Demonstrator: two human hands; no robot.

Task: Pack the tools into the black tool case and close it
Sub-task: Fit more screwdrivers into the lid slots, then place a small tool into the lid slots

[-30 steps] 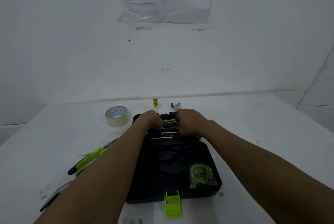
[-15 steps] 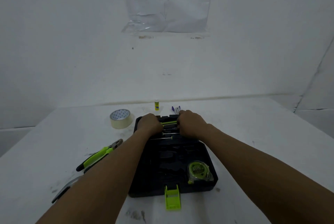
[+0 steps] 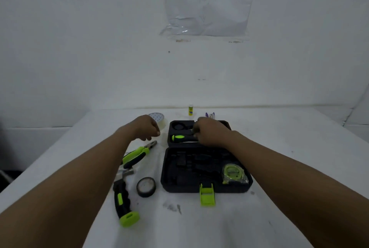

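With my right hand I press down on the screwdriver in the far half of the black tool case, fingers curled on it, to seat it. My left hand hangs loosely curled and empty above the pliers, which lie outside beside the case.

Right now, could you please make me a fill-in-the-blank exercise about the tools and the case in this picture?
1. The tape measure lies inside the black ____.
2. The pliers lie on the table, to the ____ of the case.
3. The hammer has a black and ____ handle.
4. The right hand is over the far half of the case, next to a ____.

Missing words: case; left; green; screwdriver
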